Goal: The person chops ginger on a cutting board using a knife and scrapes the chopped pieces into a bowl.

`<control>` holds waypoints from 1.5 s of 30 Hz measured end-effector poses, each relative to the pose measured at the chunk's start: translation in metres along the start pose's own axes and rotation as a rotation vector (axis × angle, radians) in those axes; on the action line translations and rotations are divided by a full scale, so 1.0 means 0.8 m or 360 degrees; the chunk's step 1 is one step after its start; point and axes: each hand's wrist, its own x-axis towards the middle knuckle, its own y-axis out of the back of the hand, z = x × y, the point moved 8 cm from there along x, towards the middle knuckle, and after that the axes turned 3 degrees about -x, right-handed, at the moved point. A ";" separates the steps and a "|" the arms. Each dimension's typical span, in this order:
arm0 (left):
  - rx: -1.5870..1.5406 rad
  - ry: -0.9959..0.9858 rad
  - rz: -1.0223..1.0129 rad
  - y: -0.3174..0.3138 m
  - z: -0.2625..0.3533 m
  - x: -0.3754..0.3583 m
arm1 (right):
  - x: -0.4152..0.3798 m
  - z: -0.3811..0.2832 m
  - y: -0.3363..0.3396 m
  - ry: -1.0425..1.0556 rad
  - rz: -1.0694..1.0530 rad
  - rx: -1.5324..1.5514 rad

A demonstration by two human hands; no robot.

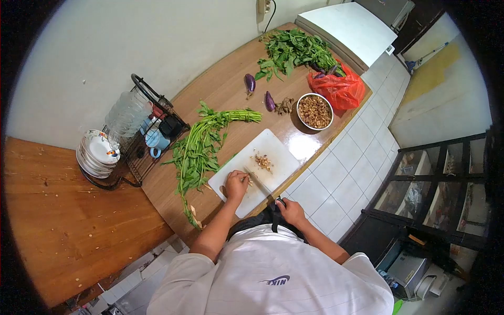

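A white cutting board [281,148] lies at the near edge of the wooden table. My right hand [290,211] is closed round the dark handle of a knife [261,182], whose blade reaches over the board. On the board's left part, my left hand [237,185] is closed beside the blade tip, its fingers bent over something too small to make out. Small brown chopped pieces [263,163] lie in a loose pile just beyond the blade, with a few more between the blade and my left fingers.
Leafy green stems [199,149] lie left of the board. Beyond it are a bowl of brown pieces [315,111], two eggplants [250,84], a red plastic bag [344,92] and more greens [294,50]. A dish rack [176,123] and stacked plates [97,152] stand at the left.
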 end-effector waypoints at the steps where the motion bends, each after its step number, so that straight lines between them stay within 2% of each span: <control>1: 0.0002 0.0003 -0.0003 0.000 -0.001 -0.001 | -0.003 0.003 -0.003 -0.0017 -0.0024 0.0018; 5: -0.0075 0.0079 0.0039 -0.003 -0.012 0.000 | -0.008 0.007 -0.008 -0.0065 -0.0110 0.0060; 15: -0.0125 0.0231 -0.0029 -0.007 -0.023 0.004 | -0.001 0.008 -0.015 -0.0007 -0.0087 0.0103; 18: -0.0096 0.0213 -0.0059 -0.012 -0.029 0.006 | 0.005 -0.007 -0.014 0.0000 -0.0115 0.0067; 24: -0.0030 0.0210 -0.0077 -0.011 -0.027 0.007 | 0.009 -0.030 0.007 0.0120 0.0100 -0.0130; 31: -0.0084 0.0111 -0.0020 -0.005 -0.010 -0.002 | 0.004 -0.008 0.009 -0.0002 0.0024 -0.0042; 36: -0.0100 0.0234 0.0058 -0.005 -0.025 -0.003 | -0.009 -0.015 0.002 0.0037 -0.0050 0.0003; 45: -0.0062 0.0264 -0.0034 -0.006 -0.029 0.000 | 0.001 -0.008 -0.011 0.0026 -0.0050 0.0048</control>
